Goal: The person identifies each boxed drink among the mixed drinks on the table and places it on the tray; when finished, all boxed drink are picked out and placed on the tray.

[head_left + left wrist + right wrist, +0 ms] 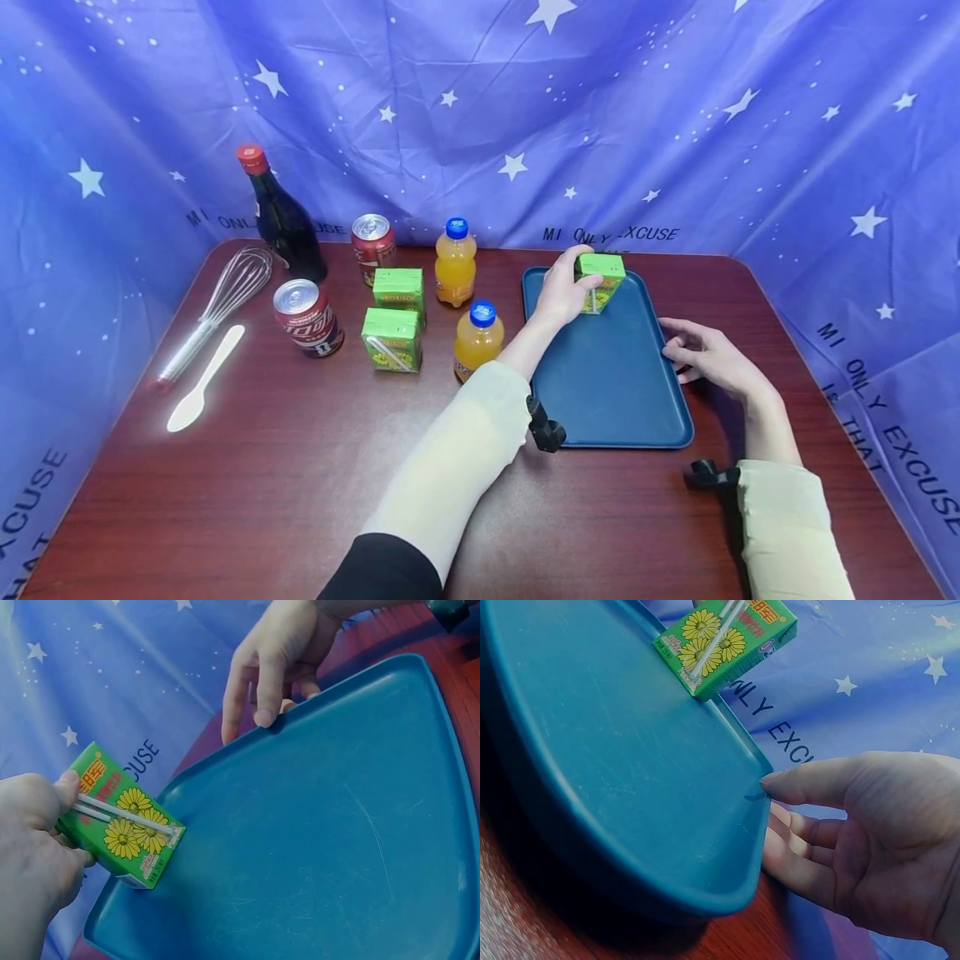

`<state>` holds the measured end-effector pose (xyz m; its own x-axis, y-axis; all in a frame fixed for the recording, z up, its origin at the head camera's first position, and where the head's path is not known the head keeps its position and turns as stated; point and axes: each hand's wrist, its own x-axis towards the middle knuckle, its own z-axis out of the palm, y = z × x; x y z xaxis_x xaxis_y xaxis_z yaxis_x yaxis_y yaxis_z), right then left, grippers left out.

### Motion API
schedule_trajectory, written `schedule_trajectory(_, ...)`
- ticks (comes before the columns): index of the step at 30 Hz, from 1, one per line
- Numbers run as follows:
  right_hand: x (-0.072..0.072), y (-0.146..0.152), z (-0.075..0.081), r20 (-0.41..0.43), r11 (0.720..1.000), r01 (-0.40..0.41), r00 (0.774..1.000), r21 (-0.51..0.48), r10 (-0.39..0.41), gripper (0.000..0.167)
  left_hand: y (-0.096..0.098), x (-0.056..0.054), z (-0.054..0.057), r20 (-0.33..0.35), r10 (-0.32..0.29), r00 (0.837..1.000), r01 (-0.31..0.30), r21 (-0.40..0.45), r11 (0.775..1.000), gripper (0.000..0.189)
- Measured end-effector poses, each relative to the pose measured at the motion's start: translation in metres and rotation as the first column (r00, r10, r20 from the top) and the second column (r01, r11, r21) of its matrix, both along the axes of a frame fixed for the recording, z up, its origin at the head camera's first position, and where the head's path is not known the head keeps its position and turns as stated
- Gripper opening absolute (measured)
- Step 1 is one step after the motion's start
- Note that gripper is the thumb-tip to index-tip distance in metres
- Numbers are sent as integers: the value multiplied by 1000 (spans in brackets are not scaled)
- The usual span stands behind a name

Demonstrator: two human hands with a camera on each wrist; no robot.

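Observation:
My left hand [566, 287] grips a green drink carton [602, 283] with yellow flowers and a white straw on its front. The carton stands upright over the far end of a blue tray [607, 392]; its lower edge is right at the tray's surface in the left wrist view [124, 817]. At the tray's right side, my right hand [708, 357] pinches the rim, fingertips at the outer side, as the right wrist view shows on the tray rim [761, 787].
Left of the tray stand two orange drink bottles [455, 265], two more green cartons [392, 342] and two red cans [307, 321]. Farther left are a dark bottle [288, 225], a whisk [225, 300] and a white spoon [202, 385]. A blue starry curtain [480, 108] borders the table.

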<state>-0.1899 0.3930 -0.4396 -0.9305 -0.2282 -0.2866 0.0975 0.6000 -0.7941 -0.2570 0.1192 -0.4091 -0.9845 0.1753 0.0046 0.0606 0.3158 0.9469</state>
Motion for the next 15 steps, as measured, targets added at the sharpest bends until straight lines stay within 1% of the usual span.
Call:
schedule_trajectory(2, -1, 0, -1, 3, 1000, 1, 1000, 1, -1, 62, 1, 0, -1, 0, 3, 1000, -3, -8, 1000, 49)
schedule_trajectory(6, -1, 1, -1, 10, 1000, 7, 1000, 8, -7, 63, 1, 0, -2, 11, -9, 1000, 9, -7, 1000, 52)
schedule_trajectory(12, 0, 2, 0, 4, 1000, 7, 1000, 10, -7, 63, -4, 3, -3, 30, -48, 998, 47, 24, 999, 69)
schedule_trajectory(15, -1, 0, -1, 2, 1000, 1, 1000, 3, -1, 63, -8, 7, -4, 22, -49, 999, 48, 44, 998, 72)
